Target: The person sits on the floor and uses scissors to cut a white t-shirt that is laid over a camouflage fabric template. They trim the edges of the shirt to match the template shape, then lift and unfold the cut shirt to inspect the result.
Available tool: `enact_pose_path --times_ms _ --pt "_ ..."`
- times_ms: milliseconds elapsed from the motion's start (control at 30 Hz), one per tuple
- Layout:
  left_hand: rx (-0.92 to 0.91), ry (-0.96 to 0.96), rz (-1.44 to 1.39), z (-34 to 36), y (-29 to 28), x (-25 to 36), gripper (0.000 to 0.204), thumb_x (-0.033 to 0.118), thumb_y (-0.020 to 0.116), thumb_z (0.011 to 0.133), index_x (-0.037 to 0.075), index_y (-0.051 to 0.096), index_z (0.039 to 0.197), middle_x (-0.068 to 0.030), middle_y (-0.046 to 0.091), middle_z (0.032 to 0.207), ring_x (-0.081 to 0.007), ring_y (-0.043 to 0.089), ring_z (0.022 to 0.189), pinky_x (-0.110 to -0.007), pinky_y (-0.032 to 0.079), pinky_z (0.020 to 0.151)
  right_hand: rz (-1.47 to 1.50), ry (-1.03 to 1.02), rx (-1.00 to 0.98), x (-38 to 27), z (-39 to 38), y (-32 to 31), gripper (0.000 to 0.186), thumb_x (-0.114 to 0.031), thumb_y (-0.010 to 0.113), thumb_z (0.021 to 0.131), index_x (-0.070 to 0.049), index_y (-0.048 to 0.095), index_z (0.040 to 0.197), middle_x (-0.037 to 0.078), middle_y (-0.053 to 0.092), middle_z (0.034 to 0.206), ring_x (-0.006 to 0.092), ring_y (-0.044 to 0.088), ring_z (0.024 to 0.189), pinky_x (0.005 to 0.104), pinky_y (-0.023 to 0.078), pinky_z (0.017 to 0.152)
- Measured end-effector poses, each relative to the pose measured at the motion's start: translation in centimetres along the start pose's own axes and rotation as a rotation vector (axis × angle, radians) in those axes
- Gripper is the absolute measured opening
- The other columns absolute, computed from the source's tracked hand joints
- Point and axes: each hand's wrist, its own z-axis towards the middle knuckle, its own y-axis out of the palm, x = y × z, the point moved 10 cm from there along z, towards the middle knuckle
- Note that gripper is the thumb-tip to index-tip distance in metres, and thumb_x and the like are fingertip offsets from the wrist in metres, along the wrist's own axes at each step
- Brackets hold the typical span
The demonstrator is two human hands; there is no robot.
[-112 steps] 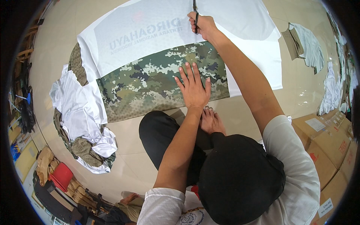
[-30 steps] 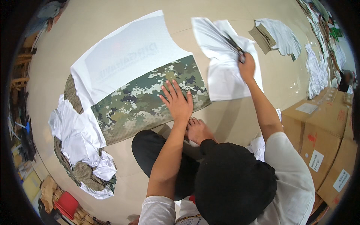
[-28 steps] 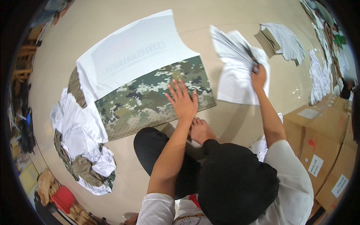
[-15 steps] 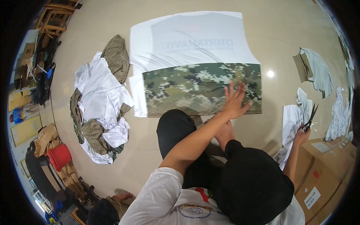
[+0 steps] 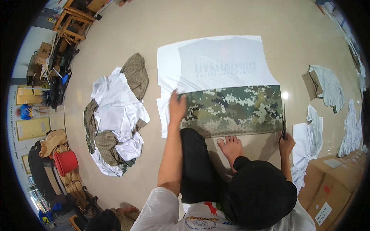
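Note:
A camouflage-print cloth panel lies flat on the floor before me, beside a larger white cloth with faint show-through lettering. My left hand rests at the left end of the camouflage panel, over its white margin, fingers apart and slightly blurred. In my right hand are black scissors, their blades pointing away from me along the panel's right edge. Whether the blades touch the cloth I cannot tell. My bare foot is by the near edge.
A heap of white and brown-patterned cloth lies to the left. Grey-white pieces and a bunched white cloth lie at right, near cardboard boxes. A red container stands at far left; part of another person shows lower left.
My left hand has moved from the panel's right part to its left end. My right hand has brought the scissors inward to the panel's right edge. The view has shifted.

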Motion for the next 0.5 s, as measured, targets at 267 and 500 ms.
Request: enact_pose_path --times_ms 267,500 --pt "0.177 -0.147 0.558 -10.7 -10.0 -13.0 0.073 0.043 0.081 0.095 -0.004 0.054 0.143 -0.03 0.062 0.136 -0.0496 0.058 0.131 -0.057 0.048 0.109 0.115 -0.04 0.103 12.1 -6.9 1.2 0.04 -0.03 0.093 0.083 0.003 0.07 0.083 0.025 0.071 0.077 0.0385 0.074 0.073 0.0471 0.055 0.071" --pt "0.072 -0.315 0.411 -14.4 -10.3 -15.5 0.042 0.032 0.082 0.094 0.0 0.062 0.115 -0.0187 0.072 0.095 -0.0409 0.071 0.086 -0.049 0.056 0.082 -0.007 0.089 0.018 8.0 -10.7 -0.4 0.035 -0.019 0.092 0.078 0.0 0.063 0.079 0.02 0.068 0.077 0.0397 0.069 0.075 0.0474 0.053 0.07"
